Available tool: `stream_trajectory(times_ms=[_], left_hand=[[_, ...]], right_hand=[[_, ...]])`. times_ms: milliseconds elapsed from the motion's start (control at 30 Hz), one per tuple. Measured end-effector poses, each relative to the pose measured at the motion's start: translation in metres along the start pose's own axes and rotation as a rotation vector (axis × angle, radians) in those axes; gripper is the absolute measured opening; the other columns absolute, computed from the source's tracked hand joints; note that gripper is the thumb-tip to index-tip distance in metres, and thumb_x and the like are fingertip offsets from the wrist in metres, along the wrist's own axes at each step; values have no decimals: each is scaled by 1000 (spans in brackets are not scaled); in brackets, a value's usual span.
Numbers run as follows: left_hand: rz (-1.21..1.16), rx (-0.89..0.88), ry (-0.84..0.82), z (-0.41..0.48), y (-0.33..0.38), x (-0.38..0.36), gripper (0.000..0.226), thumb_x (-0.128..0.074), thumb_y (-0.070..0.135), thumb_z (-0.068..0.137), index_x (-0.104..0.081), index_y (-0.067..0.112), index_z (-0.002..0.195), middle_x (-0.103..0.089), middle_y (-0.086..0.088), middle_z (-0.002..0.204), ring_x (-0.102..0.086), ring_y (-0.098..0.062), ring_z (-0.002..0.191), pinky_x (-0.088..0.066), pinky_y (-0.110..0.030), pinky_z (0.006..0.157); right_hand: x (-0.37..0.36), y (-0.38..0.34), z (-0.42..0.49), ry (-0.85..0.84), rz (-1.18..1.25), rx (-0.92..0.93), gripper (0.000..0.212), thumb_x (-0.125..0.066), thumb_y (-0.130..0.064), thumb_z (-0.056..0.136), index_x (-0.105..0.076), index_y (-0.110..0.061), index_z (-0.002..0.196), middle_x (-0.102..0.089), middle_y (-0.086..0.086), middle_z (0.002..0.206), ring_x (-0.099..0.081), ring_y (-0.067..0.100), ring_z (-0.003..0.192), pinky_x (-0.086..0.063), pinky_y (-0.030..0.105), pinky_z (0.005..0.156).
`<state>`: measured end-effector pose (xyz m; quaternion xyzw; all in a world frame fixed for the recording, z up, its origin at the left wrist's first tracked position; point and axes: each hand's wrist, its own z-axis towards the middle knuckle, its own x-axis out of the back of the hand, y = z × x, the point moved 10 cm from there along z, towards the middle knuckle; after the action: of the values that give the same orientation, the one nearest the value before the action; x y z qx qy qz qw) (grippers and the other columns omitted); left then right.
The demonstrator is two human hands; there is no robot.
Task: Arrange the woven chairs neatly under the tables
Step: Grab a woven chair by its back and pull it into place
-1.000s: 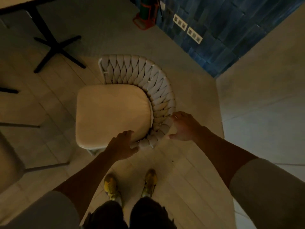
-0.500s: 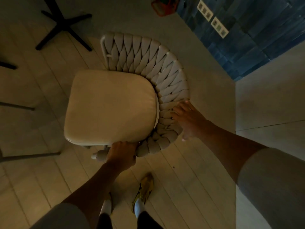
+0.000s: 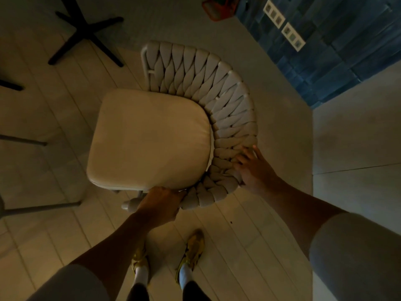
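A woven chair (image 3: 217, 88) with a curved braided back and a cream seat cushion (image 3: 149, 140) stands on the floor right in front of me. My left hand (image 3: 159, 205) grips the near end of the woven back rim, fingers curled around it. My right hand (image 3: 255, 168) lies on the outer side of the woven back with its fingers spread straight. A black cross-shaped table base (image 3: 83, 31) stands at the upper left, beyond the chair. The tabletop is out of view.
Thin grey legs of other furniture (image 3: 41, 206) reach in from the left edge. A blue tiled wall (image 3: 325, 46) with white sockets runs along the upper right, with a red-orange object (image 3: 219, 7) at its foot. My feet (image 3: 193, 250) stand just behind the chair.
The chair has come closer and turned slightly. My left hand moved from the cushion's edge to a grip on the back rim's end. My right hand's fingers have spread flat on the weave.
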<state>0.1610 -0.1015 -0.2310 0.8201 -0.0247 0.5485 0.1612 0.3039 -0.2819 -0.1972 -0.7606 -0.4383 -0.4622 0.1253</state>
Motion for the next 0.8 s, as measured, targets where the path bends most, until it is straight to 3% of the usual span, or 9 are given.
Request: stream_trajectory(times_ms=[67, 200, 333, 400, 500, 567, 667, 800], left_hand=[[0, -25, -12, -3, -12, 1, 43, -71, 27, 81, -72, 36, 122, -77, 8, 84, -73, -17, 68, -56, -27, 57], [42, -31, -60, -11, -47, -1, 48, -59, 35, 90, -59, 44, 137, -76, 10, 105, -73, -16, 90, -59, -31, 72], [93, -59, -132, -28, -80, -10, 55, -60, 42, 88, -50, 51, 142, -75, 14, 111, -71, -13, 97, -57, -31, 77], [108, -71, -136, -38, -94, -9, 58, -61, 44, 84, -51, 55, 140, -75, 17, 108, -71, -10, 93, -49, -26, 68], [158, -91, -134, -56, -112, -1, 60, -78, 46, 62, -64, 60, 119, -73, 25, 88, -69, -3, 73, -28, -20, 57], [152, -68, -159, -69, -134, -4, 62, -77, 44, 72, -57, 60, 129, -73, 25, 102, -69, -5, 87, -36, -19, 63], [196, -26, -209, -90, -164, -4, 60, -63, 40, 87, -46, 57, 142, -68, 23, 124, -64, -9, 113, -46, -28, 88], [202, 63, -261, -112, -183, 3, 56, -57, 34, 92, -47, 59, 141, -64, 24, 128, -59, -13, 123, -47, -34, 101]], right_hand=[[1, -8, 0, 2, 4, -12, 84, -75, -60, 78, -49, -21, 148, -42, 1, 153, -15, 34, 154, 0, 59, 125], [7, -35, -3, 4, 56, -42, 79, -71, -60, 81, -50, -20, 145, -47, 1, 148, -23, 33, 149, 2, 58, 125], [13, -68, -7, -21, 104, -75, 76, -70, -59, 84, -50, -18, 144, -50, 4, 143, -30, 34, 144, 1, 58, 125], [16, -86, -8, -34, 126, -80, 72, -70, -59, 85, -52, -19, 143, -51, 4, 142, -30, 34, 144, 0, 58, 125], [25, -117, -10, -37, 170, -93, 71, -72, -55, 84, -53, -19, 142, -52, 4, 140, -33, 35, 142, -2, 58, 125], [35, -141, -11, -29, 175, -100, 67, -75, -52, 80, -59, -18, 136, -58, 5, 133, -42, 35, 136, -7, 58, 124], [57, -180, -12, 42, 134, -111, 64, -83, -54, 70, -72, -17, 120, -67, 4, 118, -56, 34, 123, -27, 60, 120], [58, -224, -9, -56, 194, -92, 71, -68, -54, 85, -54, -13, 141, -52, 9, 137, -42, 37, 133, -12, 62, 121]])
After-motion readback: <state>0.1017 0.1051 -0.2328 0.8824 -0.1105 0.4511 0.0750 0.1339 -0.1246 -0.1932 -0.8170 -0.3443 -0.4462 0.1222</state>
